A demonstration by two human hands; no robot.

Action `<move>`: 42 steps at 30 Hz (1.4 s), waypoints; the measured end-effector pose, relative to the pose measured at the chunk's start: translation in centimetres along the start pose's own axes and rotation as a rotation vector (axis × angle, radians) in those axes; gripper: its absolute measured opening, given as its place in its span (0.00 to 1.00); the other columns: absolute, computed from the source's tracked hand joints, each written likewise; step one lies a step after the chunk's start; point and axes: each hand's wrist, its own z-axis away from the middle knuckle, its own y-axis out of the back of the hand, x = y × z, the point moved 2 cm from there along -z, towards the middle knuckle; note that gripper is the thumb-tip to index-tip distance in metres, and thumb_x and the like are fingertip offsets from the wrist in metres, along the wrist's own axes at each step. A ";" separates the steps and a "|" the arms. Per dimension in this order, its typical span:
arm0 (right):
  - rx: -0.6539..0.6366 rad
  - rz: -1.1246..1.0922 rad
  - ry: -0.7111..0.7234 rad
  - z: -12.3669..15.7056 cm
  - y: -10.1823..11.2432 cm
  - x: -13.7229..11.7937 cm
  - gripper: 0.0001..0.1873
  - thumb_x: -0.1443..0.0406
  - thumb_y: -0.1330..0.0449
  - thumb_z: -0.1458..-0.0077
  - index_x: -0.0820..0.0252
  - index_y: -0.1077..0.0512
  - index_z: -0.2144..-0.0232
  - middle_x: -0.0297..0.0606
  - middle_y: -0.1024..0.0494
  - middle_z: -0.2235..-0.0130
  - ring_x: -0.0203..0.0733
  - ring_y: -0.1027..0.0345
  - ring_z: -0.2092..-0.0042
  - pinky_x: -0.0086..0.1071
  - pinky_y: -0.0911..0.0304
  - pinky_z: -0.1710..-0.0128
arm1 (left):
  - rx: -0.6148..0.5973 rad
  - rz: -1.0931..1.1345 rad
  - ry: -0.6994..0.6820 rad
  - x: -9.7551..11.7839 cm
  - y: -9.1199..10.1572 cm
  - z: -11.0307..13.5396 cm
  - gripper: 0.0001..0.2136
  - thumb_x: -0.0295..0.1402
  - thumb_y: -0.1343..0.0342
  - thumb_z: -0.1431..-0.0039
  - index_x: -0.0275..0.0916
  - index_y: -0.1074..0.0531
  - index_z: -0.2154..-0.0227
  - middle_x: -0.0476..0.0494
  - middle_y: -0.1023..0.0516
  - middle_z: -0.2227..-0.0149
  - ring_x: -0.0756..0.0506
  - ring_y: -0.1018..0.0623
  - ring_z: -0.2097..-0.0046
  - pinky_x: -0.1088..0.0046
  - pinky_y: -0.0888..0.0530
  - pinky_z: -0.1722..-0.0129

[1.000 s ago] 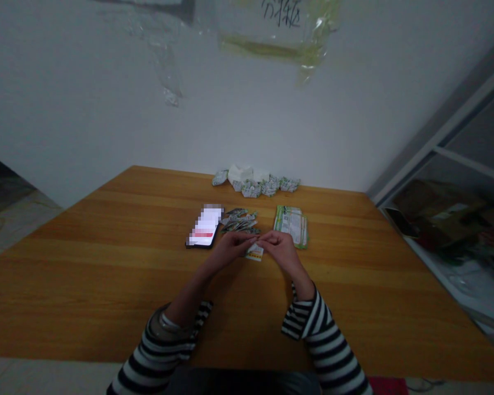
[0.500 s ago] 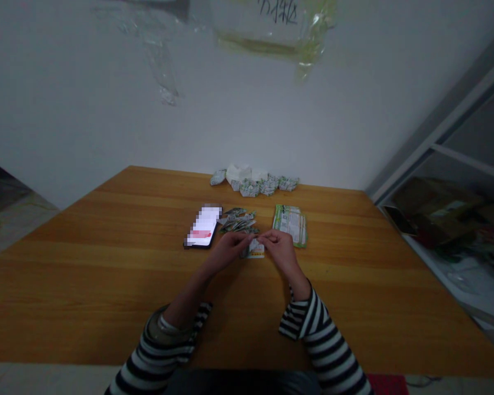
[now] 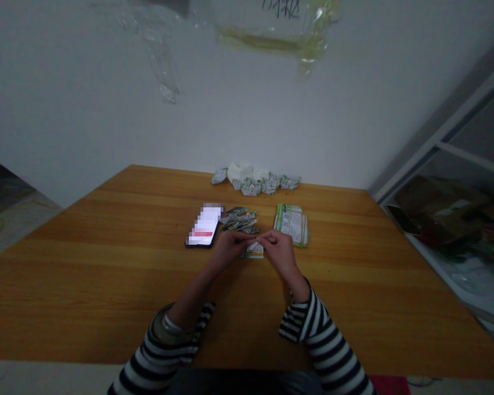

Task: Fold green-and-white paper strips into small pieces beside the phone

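Observation:
My left hand point(image 3: 229, 248) and my right hand point(image 3: 280, 252) meet at the fingertips over a small white printed paper piece point(image 3: 254, 252) with a green and orange edge. Both hands pinch it, and the fingers hide much of it. A loose pile of folded printed wrappers point(image 3: 239, 219) lies just beyond my left hand. Beyond my right hand is a flat stack of green-and-white printed sheets point(image 3: 291, 225). A smartphone point(image 3: 203, 226) with a lit, pixelated screen lies left of the pile.
Along the far edge of the wooden table point(image 3: 107, 274), a row of folded paper pieces point(image 3: 255, 185) stands with white paper. Clear plastic sheeting point(image 3: 271, 27) hangs on the white wall. A metal-framed shelf point(image 3: 440, 219) with cluttered items stands at the right.
My hands stay together on the paper piece, with only small finger shifts. The view moves slightly, and the objects on the table stay put.

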 end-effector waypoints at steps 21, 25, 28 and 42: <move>-0.024 0.424 0.211 0.6 0.3 -0.7 0.17 0.58 0.47 0.39 0.58 0.24 0.72 0.36 0.24 0.75 0.38 0.33 0.73 0.28 0.47 0.73 | 0.071 -0.067 0.022 -1.5 0.0 -0.2 0.08 0.35 0.40 0.51 0.35 0.20 0.75 0.44 0.18 0.74 0.45 0.21 0.72 0.73 0.29 0.70; -0.035 0.195 0.114 0.2 -0.7 0.2 0.19 0.54 0.44 0.42 0.60 0.25 0.74 0.33 0.26 0.76 0.37 0.34 0.74 0.27 0.45 0.74 | 0.167 0.067 0.024 -2.2 -0.3 -0.3 0.09 0.36 0.40 0.51 0.35 0.21 0.75 0.44 0.18 0.74 0.46 0.22 0.72 0.74 0.28 0.70; 0.025 0.131 0.088 0.2 -1.4 0.5 0.21 0.53 0.44 0.43 0.62 0.28 0.79 0.32 0.30 0.79 0.35 0.39 0.75 0.26 0.47 0.75 | 0.251 0.083 0.038 -2.2 -0.6 -0.4 0.09 0.37 0.39 0.52 0.36 0.21 0.76 0.44 0.19 0.74 0.46 0.22 0.72 0.73 0.28 0.69; 0.048 -0.122 -0.078 0.4 -2.3 1.1 0.14 0.57 0.36 0.53 0.63 0.27 0.76 0.33 0.27 0.77 0.35 0.37 0.76 0.26 0.43 0.77 | 0.303 0.445 0.146 -2.9 -1.0 -0.4 0.14 0.41 0.32 0.60 0.34 0.20 0.75 0.43 0.19 0.74 0.46 0.23 0.71 0.71 0.28 0.67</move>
